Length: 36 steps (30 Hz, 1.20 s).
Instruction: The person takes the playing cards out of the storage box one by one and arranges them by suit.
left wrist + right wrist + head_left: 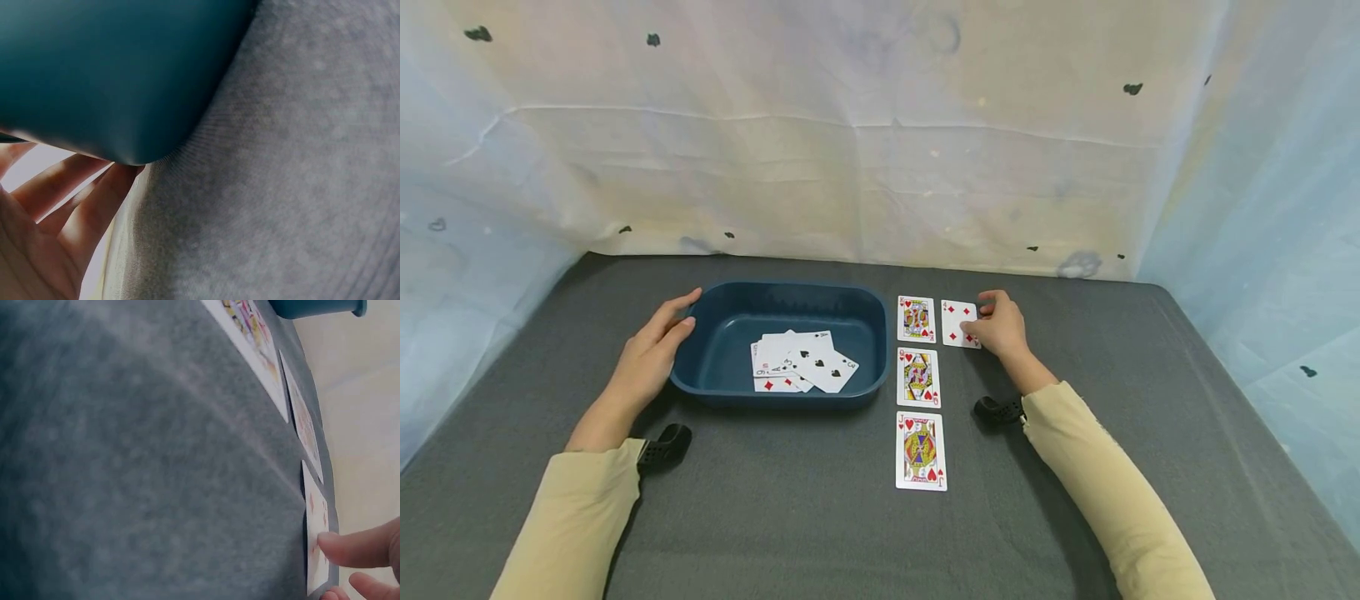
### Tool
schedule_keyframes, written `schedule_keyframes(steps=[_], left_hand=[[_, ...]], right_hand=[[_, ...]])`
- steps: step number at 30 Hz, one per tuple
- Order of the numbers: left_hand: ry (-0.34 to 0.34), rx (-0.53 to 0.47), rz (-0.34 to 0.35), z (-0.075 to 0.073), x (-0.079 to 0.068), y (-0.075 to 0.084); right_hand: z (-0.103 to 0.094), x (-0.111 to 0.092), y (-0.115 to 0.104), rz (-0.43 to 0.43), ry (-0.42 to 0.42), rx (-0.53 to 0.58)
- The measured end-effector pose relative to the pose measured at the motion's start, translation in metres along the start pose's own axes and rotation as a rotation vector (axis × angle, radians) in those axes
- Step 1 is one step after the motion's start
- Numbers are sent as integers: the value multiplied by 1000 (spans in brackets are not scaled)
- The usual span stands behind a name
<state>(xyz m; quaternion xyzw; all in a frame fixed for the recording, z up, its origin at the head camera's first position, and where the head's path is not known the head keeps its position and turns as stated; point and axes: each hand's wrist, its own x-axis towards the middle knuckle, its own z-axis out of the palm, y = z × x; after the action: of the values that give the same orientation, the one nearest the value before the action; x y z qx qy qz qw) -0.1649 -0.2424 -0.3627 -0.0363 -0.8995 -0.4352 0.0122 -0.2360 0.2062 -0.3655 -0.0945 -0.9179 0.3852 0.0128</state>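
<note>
Hands at the blue tray and a diamond card

Only the head view showed the whole layout; the right-wrist view caught just fingertips pressing the diamond card at center right, lying flat on the grey counter, long axis running away from the person. The right hand lay relaxed on its edge; the left hand (fingers straight) rested against the tray.

In the blue tray, the overlapping cards hide one another's faces. The diamond card is partly covered at its right edge by the right hand, and its rank is too small to read.
</note>
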Motion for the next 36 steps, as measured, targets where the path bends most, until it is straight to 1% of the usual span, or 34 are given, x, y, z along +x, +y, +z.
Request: schedule_keyframes(steps=[5,10,16,20,24,29,36], left_hand=[[-6,5,-2,-1,0,0],[5,10,-3,-1,-1,1],[-1,2,-11,-1,-1,1],[-2,-7,-8,0,0,1],[4,-2,-5,0,1,1],[4,1,-9,0,1,1],[4,4,-8,2,2,3]], right_hand=[[-2,1,-6,39,26,123],[-1,-2,-20,26,25,232],[6,-10,-47,-26,-10,414],[11,-16,-65,-59,-38,503],[19,-23,-85,-98,-83,592],[34,-33,-107,-153,-151,624],[62,-45,-134,-226,-209,601]])
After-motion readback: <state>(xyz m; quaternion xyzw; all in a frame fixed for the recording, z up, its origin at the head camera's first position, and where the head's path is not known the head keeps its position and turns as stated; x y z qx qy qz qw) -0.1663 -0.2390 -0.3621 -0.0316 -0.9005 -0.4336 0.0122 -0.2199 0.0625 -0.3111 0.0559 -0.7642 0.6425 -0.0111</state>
